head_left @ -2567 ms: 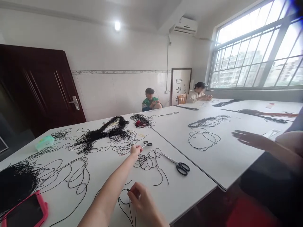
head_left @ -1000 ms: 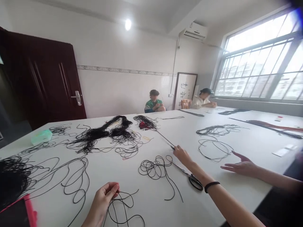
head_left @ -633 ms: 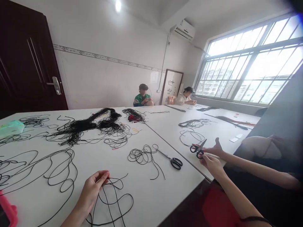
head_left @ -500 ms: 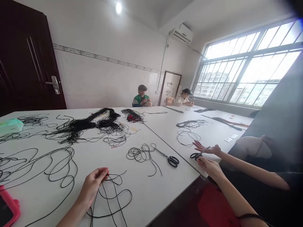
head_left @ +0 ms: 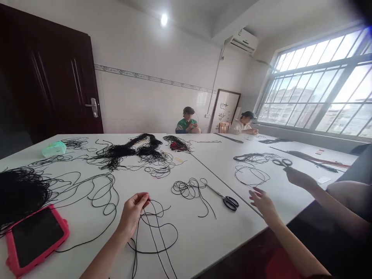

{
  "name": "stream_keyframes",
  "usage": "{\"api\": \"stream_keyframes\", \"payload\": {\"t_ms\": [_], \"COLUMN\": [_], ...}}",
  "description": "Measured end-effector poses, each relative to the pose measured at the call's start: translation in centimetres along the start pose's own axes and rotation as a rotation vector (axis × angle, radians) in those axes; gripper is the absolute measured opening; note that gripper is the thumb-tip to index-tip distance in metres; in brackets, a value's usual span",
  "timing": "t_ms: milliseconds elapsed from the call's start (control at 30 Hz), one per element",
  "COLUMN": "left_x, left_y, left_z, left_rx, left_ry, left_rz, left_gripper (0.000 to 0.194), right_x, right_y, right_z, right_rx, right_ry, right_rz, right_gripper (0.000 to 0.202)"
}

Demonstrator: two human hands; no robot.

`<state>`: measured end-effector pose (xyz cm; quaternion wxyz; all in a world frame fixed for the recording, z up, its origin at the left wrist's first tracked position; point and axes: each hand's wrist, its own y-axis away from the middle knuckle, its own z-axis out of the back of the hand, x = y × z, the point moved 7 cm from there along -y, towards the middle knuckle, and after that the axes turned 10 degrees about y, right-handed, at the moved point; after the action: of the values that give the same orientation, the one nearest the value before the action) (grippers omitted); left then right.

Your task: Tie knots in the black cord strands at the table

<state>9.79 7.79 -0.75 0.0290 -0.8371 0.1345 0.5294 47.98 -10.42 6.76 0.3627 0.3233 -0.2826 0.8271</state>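
Black cord: one end of the cord sits between the left thumb and fingertips; the rest spreads in loops below and beside the hand on the white table.
Left hand: thumb and fingers pinched narrow on the cord.
Right hand: fingers open and spread, well apart from that cord, near a thin cord loop; contact with it cannot be told.
Small scissors: held by a co-worker's hand, beyond the right hand.
Large scissors: lying between the two hands, tip near a loose cord tangle.
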Motion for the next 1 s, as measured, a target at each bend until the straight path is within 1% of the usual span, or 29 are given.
{"api": "stream_keyframes", "payload": {"t_ms": [33, 67, 133, 167, 233, 300, 367, 400, 467, 533, 633, 667, 733, 800, 833, 900, 1000], "left_x": [-1.2, -2.5, -5.7, -7.5, -11.1, -14.4, -16.8, -17.5, -18.2, -18.5, -18.8, -18.8, -18.5, -17.9, -17.5, -17.0, -17.0], "left_y": [0.1, 0.3, 0.8, 1.0, 1.8, 3.0, 4.5, 5.1, 6.2, 7.0, 7.5, 7.4, 7.0, 6.7, 6.5, 6.4, 6.7], "left_z": [-0.5, -1.2, -2.7, -3.5, -4.6, -5.0, -4.4, -3.9, -2.9, -2.2, -1.8, -1.9, -2.4, -2.9, -3.1, -3.5, -4.1], "left_rx": [0.012, 0.026, 0.056, 0.064, 0.058, 0.018, -0.074, -0.114, -0.166, -0.186, -0.171, -0.138, -0.020, 0.091, 0.126, 0.163, 0.202], "left_ry": [-0.005, -0.014, -0.046, -0.064, -0.095, -0.116, -0.150, -0.157, -0.162, -0.172, -0.222, -0.237, -0.255, -0.295, -0.323, -0.367, -0.365], "left_rz": [-0.042, -0.089, -0.188, -0.244, -0.368, -0.507, -0.639, -0.676, -0.717, -0.725, -0.684, -0.648, -0.545, -0.422, -0.369, -0.326, -0.366], "left_gripper": [0.035, 0.034, 0.032, 0.032, 0.032, 0.033, 0.030, 0.028, 0.025, 0.024, 0.025, 0.028, 0.038, 0.047, 0.047, 0.039, 0.018], "right_x": [1.8, 4.1, 10.1, 13.2, 19.2, 24.1, 27.7, 29.0, 30.3, 30.6, 30.0, 29.7, 29.2, 28.9, 28.9, 28.9, 29.1], "right_y": [1.0, 2.4, 5.9, 7.6, 10.5, 12.2, 13.3, 13.6, 14.1, 14.4, 14.8, 14.7, 14.2, 13.7, 13.5, 13.3, 13.3], "right_z": [-2.4, -4.8, -8.7, -10.0, -11.6, -12.2, -12.9, -13.1, -13.6, -13.8, -13.7, -13.5, -13.0, -12.8, -12.7, -12.6, -12.6], "right_rx": [0.110, 0.231, 0.429, 0.498, 0.579, 0.615, 0.677, 0.704, 0.745, 0.781, 0.818, 0.820, 0.836, 0.890, 0.919, 0.958, 0.977], "right_ry": [-0.017, -0.045, -0.129, -0.175, -0.276, -0.376, -0.468, -0.529, -0.649, -0.721, -0.650, -0.615, -0.596, -0.640, -0.667, -0.711, -0.754], "right_rz": [0.049, 0.130, 0.341, 0.439, 0.584, 0.674, 0.731, 0.733, 0.697, 0.655, 0.664, 0.670, 0.664, 0.633, 0.617, 0.595, 0.579], "right_gripper": [0.024, 0.024, 0.023, 0.024, 0.027, 0.026, 0.023, 0.021, 0.020, 0.021, 0.017, 0.016, 0.015, 0.016, 0.017, 0.016, 0.014]}}
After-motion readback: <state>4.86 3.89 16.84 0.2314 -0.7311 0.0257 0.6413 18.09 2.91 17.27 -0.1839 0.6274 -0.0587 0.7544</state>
